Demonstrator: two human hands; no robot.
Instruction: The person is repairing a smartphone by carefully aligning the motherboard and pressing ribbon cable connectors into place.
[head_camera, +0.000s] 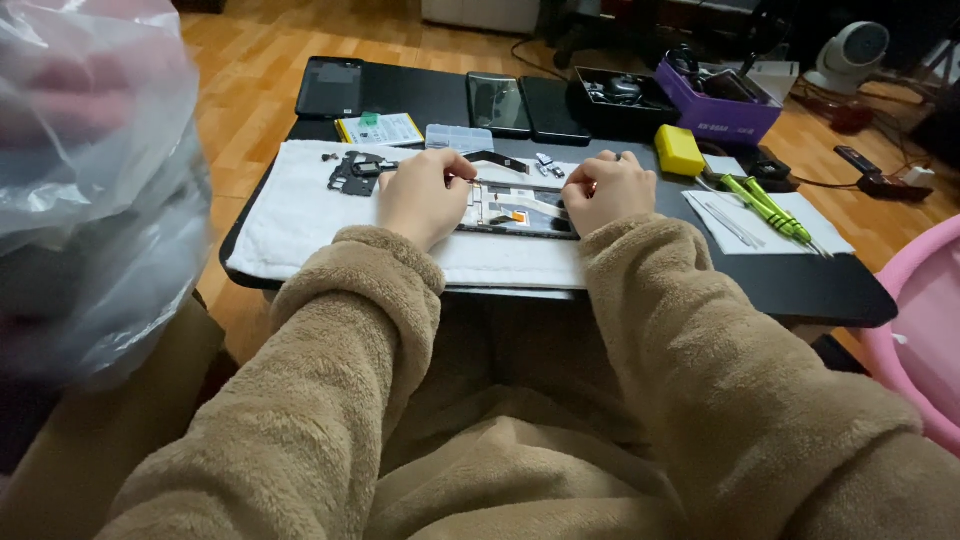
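Note:
An opened phone body with its insides showing lies on a white towel on a black table. My left hand rests on the phone's left end and pinches a thin metal tool whose tip reaches over the phone. My right hand sits curled on the phone's right end and steadies it. Both arms wear fuzzy tan sleeves. Small dark removed parts lie on the towel left of my left hand.
Behind the towel lie a dark tablet, two phones, a clear parts box and a yellow block. A purple box and green-handled screwdrivers are at right. A clear plastic bag hangs at left.

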